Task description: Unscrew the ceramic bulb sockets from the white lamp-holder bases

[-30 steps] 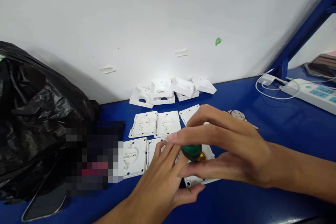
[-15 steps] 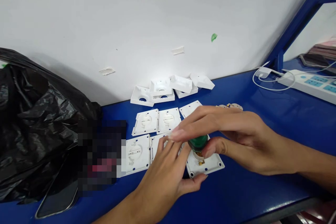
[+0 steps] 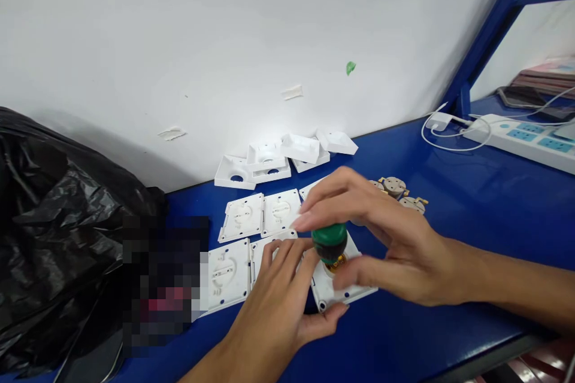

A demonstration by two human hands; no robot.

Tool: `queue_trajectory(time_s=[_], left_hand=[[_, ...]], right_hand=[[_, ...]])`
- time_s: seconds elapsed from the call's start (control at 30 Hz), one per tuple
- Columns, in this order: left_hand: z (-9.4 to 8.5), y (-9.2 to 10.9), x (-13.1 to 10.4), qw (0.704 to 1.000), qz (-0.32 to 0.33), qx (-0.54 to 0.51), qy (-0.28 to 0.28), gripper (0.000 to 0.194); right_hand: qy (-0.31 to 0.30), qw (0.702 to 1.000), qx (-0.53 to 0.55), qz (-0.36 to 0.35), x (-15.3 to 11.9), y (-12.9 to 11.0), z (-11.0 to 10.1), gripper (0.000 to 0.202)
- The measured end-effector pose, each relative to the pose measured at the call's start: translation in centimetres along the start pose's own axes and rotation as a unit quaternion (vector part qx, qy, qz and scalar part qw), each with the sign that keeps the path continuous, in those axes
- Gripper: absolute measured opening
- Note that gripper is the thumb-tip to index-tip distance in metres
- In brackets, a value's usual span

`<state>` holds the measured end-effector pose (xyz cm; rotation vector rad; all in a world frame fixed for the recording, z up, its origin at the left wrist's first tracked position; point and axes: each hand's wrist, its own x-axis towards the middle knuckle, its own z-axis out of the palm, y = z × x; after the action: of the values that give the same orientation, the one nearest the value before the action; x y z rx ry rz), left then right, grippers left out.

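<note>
A short screwdriver with a green and black handle (image 3: 330, 241) stands upright over the middle of a white square plastic plate (image 3: 326, 298). My right hand (image 3: 395, 239) is loosely curled about the handle, fingers at its top left and thumb low on the right. Its tip is hidden. Steadying that plate is my left hand (image 3: 281, 293), with fingers along the left side and thumb at the front edge. More white plates (image 3: 241, 215) lie in rows behind and to the left. Beyond my right hand are round grey-brown parts (image 3: 394, 187) with brass tabs.
White square covers (image 3: 300, 148) with round holes are piled by the wall. A black plastic bag (image 3: 67, 239) bulks at the left, a dark phone (image 3: 96, 341) beside it. At the right lie a power strip (image 3: 530, 137) and white cables under a blue frame (image 3: 489, 30).
The camera view has shifted slightly. My right thumb and fingers have moved round the screwdriver handle, and more of the round parts show behind my hand. My left hand still rests on the plate.
</note>
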<state>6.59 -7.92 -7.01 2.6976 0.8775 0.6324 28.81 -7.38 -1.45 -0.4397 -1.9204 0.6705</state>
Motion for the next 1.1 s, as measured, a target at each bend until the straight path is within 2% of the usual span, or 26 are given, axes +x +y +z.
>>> queue_trajectory(time_s=[0.07,0.17,0.23,0.33,0.37,0.47,0.5,0.6,0.63,0.73,0.77,0.9,0.93,1.03,1.1], left_hand=[[0.0,0.0,0.1,1.0,0.003,0.003,0.004,0.061],[-0.1,-0.1,0.2,1.0,0.006,0.022,-0.002,0.062],[-0.1,-0.1,0.2,1.0,0.005,0.021,-0.003,0.064],[0.0,-0.2,0.1,1.0,0.01,0.016,0.008,0.065],[0.0,-0.2,0.0,1.0,0.013,0.019,0.011,0.064],[0.3,-0.2,-0.1,0.999,0.008,0.027,0.015,0.062],[0.3,-0.2,-0.1,1.0,0.003,0.023,0.017,0.062],[0.3,-0.2,0.1,1.0,-0.001,0.009,0.018,0.06],[0.3,-0.2,0.1,1.0,0.004,0.009,0.014,0.06],[0.0,-0.2,0.1,1.0,0.006,0.012,0.008,0.058],[0.0,-0.2,0.1,1.0,0.002,0.006,0.003,0.059],[-0.2,0.0,0.0,0.999,-0.023,-0.033,-0.007,0.066],[-0.2,0.0,-0.1,0.999,-0.027,-0.035,-0.007,0.068],[-0.2,0.1,-0.1,0.998,-0.04,-0.042,0.005,0.063],[-0.2,0.1,0.0,0.998,-0.044,-0.052,0.008,0.052]], right_hand=[[0.017,1.0,-0.024,-0.004,-0.2,0.1,-0.2,0.044],[-0.03,0.999,-0.013,0.04,-0.4,0.3,-0.4,0.051],[-0.043,0.998,0.008,0.038,-0.4,0.3,-0.4,0.055],[0.004,1.0,0.026,-0.013,-0.4,0.3,-0.2,0.058],[0.01,1.0,0.028,-0.007,-0.4,0.2,-0.2,0.057],[-0.065,0.995,0.021,0.071,-0.3,-0.3,-0.4,0.054],[-0.068,0.995,0.016,0.067,-0.3,-0.4,-0.4,0.051],[-0.014,1.0,0.003,0.025,-0.3,-0.6,-0.7,0.047],[-0.013,1.0,-0.009,0.023,-0.3,-0.6,-0.8,0.046],[-0.089,0.994,-0.042,0.04,-0.2,-0.6,-0.8,0.047],[-0.09,0.995,-0.041,0.024,-0.2,-0.6,-0.7,0.044],[-0.016,0.996,-0.068,-0.05,-0.3,-0.9,0.0,0.032],[-0.012,0.996,-0.067,-0.05,-0.4,-1.0,0.1,0.032],[-0.073,0.997,-0.013,0.001,-0.5,-1.2,0.3,0.042],[-0.017,1.0,-0.004,0.01,-0.6,-1.0,0.3,0.039]])
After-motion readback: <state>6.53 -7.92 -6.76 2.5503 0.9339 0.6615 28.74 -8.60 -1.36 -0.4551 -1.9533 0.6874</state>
